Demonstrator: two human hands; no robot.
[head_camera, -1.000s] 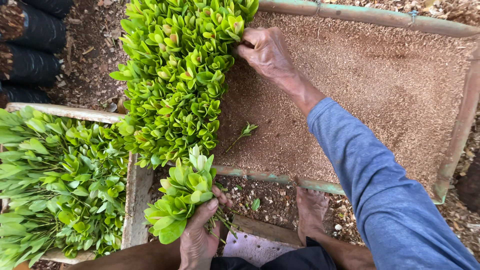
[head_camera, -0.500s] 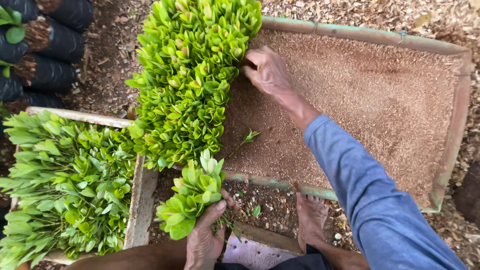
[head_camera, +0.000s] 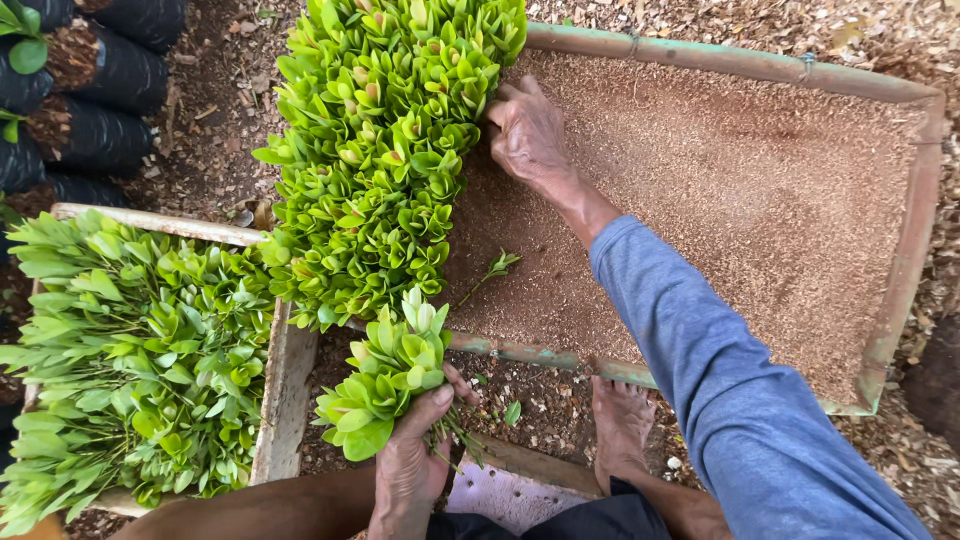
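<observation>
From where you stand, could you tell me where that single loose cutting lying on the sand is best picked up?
Probably by the bare stem of the loose cutting, pinched from above. It lies flat on the sand in the tray, leaves toward the upper right, thin stem trailing lower left, apart from the planted cuttings.

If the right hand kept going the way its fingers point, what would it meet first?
The right hand points left into the planted green cuttings in the sand tray; its fingertips already look to be touching their edge, so those come first.
</observation>
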